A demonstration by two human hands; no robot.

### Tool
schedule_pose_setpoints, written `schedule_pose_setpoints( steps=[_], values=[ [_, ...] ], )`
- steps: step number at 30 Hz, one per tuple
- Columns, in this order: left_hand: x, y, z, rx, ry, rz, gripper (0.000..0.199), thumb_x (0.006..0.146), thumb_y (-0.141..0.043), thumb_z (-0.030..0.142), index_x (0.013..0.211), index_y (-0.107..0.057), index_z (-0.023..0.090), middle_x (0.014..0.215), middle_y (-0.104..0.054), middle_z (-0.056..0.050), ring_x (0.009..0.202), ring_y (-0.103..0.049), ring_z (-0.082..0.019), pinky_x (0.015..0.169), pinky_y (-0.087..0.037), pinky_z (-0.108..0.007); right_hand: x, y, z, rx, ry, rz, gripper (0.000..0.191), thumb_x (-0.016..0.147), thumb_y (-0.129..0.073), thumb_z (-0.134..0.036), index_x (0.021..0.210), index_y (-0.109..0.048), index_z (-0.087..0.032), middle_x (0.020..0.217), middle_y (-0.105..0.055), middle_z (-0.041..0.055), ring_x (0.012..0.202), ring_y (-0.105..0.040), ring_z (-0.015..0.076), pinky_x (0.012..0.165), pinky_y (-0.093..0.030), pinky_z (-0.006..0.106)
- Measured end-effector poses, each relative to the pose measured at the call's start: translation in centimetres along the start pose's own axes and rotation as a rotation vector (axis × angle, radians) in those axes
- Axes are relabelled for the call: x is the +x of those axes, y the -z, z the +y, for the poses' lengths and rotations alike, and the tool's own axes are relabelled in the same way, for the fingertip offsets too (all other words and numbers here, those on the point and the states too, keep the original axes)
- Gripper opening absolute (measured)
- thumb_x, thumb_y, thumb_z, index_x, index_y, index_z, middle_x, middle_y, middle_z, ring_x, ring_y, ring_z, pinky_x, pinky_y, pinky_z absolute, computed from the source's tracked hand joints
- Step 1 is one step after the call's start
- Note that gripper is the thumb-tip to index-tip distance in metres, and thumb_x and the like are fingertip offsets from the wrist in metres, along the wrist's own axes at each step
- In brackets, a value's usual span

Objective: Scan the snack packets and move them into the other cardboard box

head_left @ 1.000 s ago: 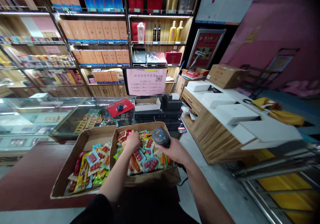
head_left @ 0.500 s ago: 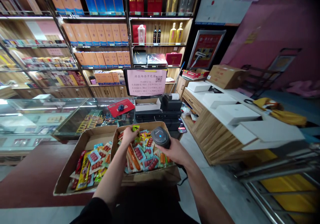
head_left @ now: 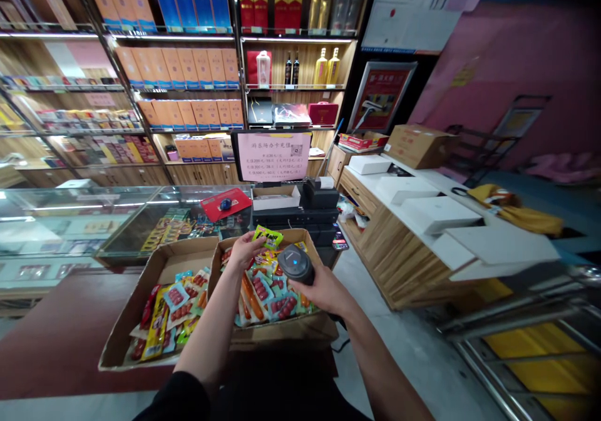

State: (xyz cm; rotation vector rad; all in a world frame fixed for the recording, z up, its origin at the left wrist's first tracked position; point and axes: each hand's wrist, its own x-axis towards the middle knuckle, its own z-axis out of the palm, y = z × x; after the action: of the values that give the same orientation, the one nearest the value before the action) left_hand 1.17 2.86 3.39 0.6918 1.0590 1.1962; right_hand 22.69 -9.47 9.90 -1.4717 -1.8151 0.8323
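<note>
Pinched in my left hand is a small yellow-green packet, raised over the back of the right cardboard box. My right hand is wrapped round a dark grey handheld scanner, whose head hangs above the same box. Packaged sausages and small coloured packets fill that box. The left cardboard box touches it and holds more packets, among them a long yellow one.
Behind the boxes are a monitor with a pink sign, a black printer and a phone. A red mat with a mouse lies on the glass counter. White boxes line the right counter. A metal frame stands lower right.
My left hand has lifted the yellow-green packet slightly, and more of its face shows. The scanner in my right hand has moved a little left and down.
</note>
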Motion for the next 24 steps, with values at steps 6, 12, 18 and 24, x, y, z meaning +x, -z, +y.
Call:
schedule_pose_setpoints(
  steps=[6,12,18,24],
  values=[
    [0.1,-0.4,-0.1,-0.055,0.019,-0.003,0.038,0.059,-0.088,0.012,0.091,-0.067,0.013,0.087,-0.076,-0.009,0.08,-0.074,-0.022,0.074,-0.061,-0.032,-0.2,0.0,-0.1,-0.019,-0.026,-0.036,0.037,0.074,-0.074,-0.035,0.108,-0.071,-0.02,0.107,-0.076,0.0086,0.104,-0.07,0.0301,0.089,-0.056,0.04],
    [-0.4,-0.7,0.0,-0.064,-0.002,-0.04,0.038,0.06,-0.088,0.014,0.091,-0.066,0.012,0.086,-0.075,-0.007,0.072,-0.073,-0.018,0.066,-0.061,-0.028,-0.5,0.0,-0.1,0.016,-0.011,-0.012,0.042,0.075,-0.072,-0.034,0.115,-0.068,-0.022,0.113,-0.075,0.008,0.109,-0.068,0.0284,0.095,-0.054,0.039],
    [-1.4,1.9,1.0,-0.044,-0.04,0.07,0.039,0.061,-0.089,0.015,0.092,-0.066,0.012,0.087,-0.074,-0.007,0.07,-0.072,-0.016,0.066,-0.061,-0.026,0.4,0.0,0.5,0.001,-0.02,-0.076,0.042,0.077,-0.071,-0.038,0.114,-0.07,-0.018,0.109,-0.076,0.0093,0.106,-0.069,0.0297,0.095,-0.054,0.041],
    [-4.7,11.3,3.9,-0.152,-0.17,0.372,0.041,0.06,-0.09,0.014,0.092,-0.065,0.012,0.08,-0.074,-0.005,0.061,-0.07,-0.014,0.06,-0.06,-0.025,2.9,-0.1,2.0,-0.087,0.01,-0.152,0.045,0.079,-0.067,-0.048,0.11,-0.072,-0.016,0.103,-0.077,0.0092,0.102,-0.071,0.0291,0.089,-0.055,0.037]
  ],
)
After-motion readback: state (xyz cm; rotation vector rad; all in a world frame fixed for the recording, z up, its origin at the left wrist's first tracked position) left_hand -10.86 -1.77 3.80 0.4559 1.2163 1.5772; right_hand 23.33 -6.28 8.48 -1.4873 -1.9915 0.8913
